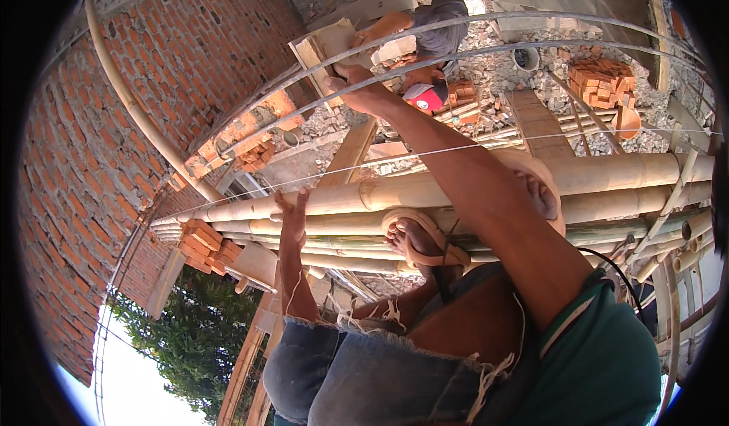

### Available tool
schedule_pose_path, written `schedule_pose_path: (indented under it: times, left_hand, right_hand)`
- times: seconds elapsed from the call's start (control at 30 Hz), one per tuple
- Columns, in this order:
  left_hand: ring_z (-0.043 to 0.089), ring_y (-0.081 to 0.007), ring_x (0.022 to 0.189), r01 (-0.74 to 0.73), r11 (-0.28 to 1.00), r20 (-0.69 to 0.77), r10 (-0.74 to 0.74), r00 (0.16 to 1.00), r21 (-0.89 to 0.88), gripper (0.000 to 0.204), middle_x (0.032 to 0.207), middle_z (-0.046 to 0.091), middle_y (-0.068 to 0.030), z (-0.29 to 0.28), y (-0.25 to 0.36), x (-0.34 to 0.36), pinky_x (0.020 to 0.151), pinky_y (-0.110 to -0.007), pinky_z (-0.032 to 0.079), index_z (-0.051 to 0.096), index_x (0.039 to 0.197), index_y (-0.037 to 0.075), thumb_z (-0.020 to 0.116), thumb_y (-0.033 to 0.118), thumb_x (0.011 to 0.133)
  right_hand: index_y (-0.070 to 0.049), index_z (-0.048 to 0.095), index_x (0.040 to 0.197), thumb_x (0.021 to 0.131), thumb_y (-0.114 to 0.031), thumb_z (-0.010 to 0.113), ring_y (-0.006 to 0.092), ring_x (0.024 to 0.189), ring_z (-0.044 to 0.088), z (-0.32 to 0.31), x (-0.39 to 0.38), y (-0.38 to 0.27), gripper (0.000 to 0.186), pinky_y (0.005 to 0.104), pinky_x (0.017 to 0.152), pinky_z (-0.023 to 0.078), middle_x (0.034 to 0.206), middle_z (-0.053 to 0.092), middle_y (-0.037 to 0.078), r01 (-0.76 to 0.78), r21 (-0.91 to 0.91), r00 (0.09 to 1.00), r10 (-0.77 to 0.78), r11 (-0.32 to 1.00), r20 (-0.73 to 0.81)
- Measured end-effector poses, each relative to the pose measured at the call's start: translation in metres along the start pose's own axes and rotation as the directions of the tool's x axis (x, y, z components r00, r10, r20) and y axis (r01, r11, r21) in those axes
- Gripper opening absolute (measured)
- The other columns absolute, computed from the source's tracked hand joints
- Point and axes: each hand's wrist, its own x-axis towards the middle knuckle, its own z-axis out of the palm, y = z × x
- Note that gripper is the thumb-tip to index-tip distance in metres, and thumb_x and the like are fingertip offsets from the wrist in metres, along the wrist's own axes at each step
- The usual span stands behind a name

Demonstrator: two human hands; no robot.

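My right arm stretches away across the bamboo poles (410, 191). At its end my right hand (358, 96) is closed at the near edge of a shallow wooden box (310, 52), right by a metal bar (285, 115); the fingertips are partly hidden. A co-worker below, in a grey shirt (442, 27) and a red and white cap (427, 98), has an arm reaching to the same box. My left hand (291, 212) lies against the front bamboo pole with its fingers apart, holding nothing. My feet, in tan sandals (406, 228), stand on the poles.
A taut white string (448, 150) crosses above the poles. Stacked bricks (203, 245) sit at their left end, beside a brick wall (99, 153). Below lie rubble, a brick pile (601, 82), a bucket (525, 58) and an orange bowl (626, 122). An upright bamboo pole (133, 103) leans left.
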Motion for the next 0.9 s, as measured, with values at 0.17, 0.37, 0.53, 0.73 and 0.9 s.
schedule_pose_path:
  times: [0.17,0.37,0.53,0.73,0.9]
  left_hand:
    - [0.005,-0.0377,0.151,-0.01,1.0,0.013,0.01,1.0,-0.016,0.125,0.163,-0.004,-0.0294,0.0,-0.0001,-0.0008,0.121,-0.055,0.008,-0.011,0.158,0.009,0.075,0.06,0.084]
    - [0.002,-0.0354,0.154,0.007,1.0,0.048,-0.007,0.999,0.004,0.128,0.165,-0.002,-0.0259,0.0003,0.0036,-0.0032,0.122,-0.055,0.0,-0.019,0.157,0.01,0.07,0.065,0.084]
    - [0.002,-0.0353,0.154,-0.01,1.0,0.045,0.01,0.999,0.011,0.127,0.165,-0.002,-0.0255,0.0013,0.0053,-0.0039,0.122,-0.055,0.001,-0.018,0.157,0.01,0.07,0.064,0.084]
    - [0.002,-0.0353,0.154,0.005,1.0,0.033,-0.004,0.999,-0.006,0.128,0.165,-0.002,-0.0249,0.002,0.0068,-0.0053,0.122,-0.055,0.0,-0.019,0.157,0.01,0.071,0.064,0.084]
    - [-0.001,-0.035,0.154,0.011,1.0,0.061,-0.011,0.998,-0.006,0.129,0.165,-0.006,-0.0242,0.0016,0.0086,-0.0055,0.122,-0.055,-0.001,-0.02,0.157,0.011,0.072,0.064,0.083]
  right_hand:
    - [0.003,0.062,0.107,0.099,-0.03,0.058,0.0166,0.073,0.048,-0.0016,-0.0008,0.0002,0.035,0.038,0.069,0.044,0.076,0.057,0.01,0.03,-0.012,1.0,-0.03,0.999,0.0]
    - [0.004,0.062,0.108,0.1,-0.031,0.057,0.0169,0.075,0.049,-0.0033,-0.0023,-0.0043,0.036,0.038,0.072,0.044,0.077,0.058,0.011,0.018,-0.023,1.0,-0.017,1.0,0.006]
    - [0.004,0.063,0.109,0.101,-0.03,0.057,0.0168,0.075,0.049,-0.0039,-0.0021,-0.0059,0.035,0.0376,0.072,0.044,0.078,0.058,0.009,-0.013,-0.01,0.999,0.013,1.0,0.031]
    - [0.004,0.063,0.11,0.101,-0.03,0.057,0.0166,0.075,0.049,-0.0032,-0.0009,-0.0036,0.036,0.0376,0.072,0.044,0.079,0.059,0.009,-0.009,-0.012,0.999,0.009,1.0,0.034]
    - [0.003,0.062,0.11,0.1,-0.031,0.057,0.0184,0.077,0.051,-0.0032,0.0013,0.0027,0.036,0.0389,0.074,0.045,0.082,0.06,0.011,0.016,-0.042,1.0,-0.015,0.999,0.026]
